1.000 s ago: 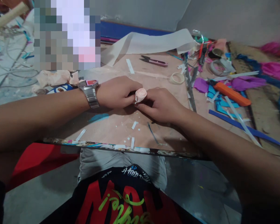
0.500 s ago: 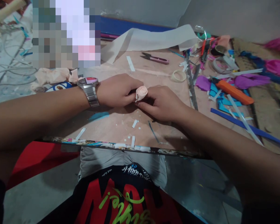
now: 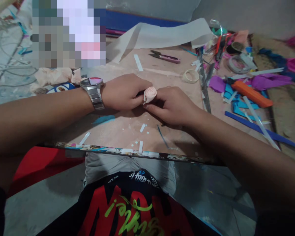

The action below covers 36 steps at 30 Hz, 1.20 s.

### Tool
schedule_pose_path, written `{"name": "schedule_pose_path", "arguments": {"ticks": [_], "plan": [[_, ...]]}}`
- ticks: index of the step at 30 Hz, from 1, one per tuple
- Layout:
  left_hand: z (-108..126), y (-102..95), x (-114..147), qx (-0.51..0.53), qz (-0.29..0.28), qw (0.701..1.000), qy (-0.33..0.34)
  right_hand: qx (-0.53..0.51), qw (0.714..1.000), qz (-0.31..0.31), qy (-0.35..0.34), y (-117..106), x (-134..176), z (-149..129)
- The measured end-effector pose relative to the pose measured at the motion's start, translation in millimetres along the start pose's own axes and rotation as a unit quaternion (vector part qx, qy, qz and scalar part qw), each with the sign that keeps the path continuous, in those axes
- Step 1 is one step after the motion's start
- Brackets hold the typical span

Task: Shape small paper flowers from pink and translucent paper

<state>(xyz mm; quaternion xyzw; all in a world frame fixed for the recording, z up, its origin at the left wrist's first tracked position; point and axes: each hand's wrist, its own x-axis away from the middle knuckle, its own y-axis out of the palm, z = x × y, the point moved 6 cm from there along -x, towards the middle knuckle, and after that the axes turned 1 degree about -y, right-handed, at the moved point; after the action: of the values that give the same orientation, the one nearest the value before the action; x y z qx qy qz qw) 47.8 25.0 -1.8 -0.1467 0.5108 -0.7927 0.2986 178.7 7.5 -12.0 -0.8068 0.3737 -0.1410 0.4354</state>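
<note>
Between my hands, just above the wooden board (image 3: 118, 129), is a pale peach paper rose (image 3: 150, 94) with a spiral of rolled layers facing up. My left hand (image 3: 126, 91), with a metal watch (image 3: 93, 91) at its wrist, is closed on the rose's base from the left. From the right, my right hand (image 3: 173, 105) pinches the same flower with thumb and bent fingers. The lower part of the rose is hidden behind the fingers. Beyond the hands lie thread snips (image 3: 165, 57) and a roll of tape (image 3: 191, 76).
A long white paper sheet (image 3: 162, 36) curls along the back. On the right are an orange glue gun or cutter-like tool (image 3: 252, 93), a blue strip (image 3: 260, 127) and purple crepe scraps (image 3: 270, 81). Crumpled peach paper (image 3: 52, 77) sits at left.
The rose has turned and tilted slightly between my fingers, showing a little more of its side. Both hands keep hold of it. The whole view has shifted slightly.
</note>
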Motion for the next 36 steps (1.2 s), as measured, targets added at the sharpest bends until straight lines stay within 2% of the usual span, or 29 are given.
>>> {"name": "schedule_pose_path", "arguments": {"ticks": [15,26,36], "plan": [[-2.2,-1.8,-0.9,0.030,0.019,0.999,0.022,0.005,1.000,0.001,-0.011,0.2,-0.4,-0.3],[-1.3,-5.0,-1.8,0.026,0.005,0.999,0.019,0.016,1.000,-0.002,-0.025,0.6,-1.3,-0.7],[-0.7,-7.3,-2.8,0.061,0.009,0.998,0.015,0.017,0.998,0.058,-0.002,-4.9,-0.2,2.5]]}}
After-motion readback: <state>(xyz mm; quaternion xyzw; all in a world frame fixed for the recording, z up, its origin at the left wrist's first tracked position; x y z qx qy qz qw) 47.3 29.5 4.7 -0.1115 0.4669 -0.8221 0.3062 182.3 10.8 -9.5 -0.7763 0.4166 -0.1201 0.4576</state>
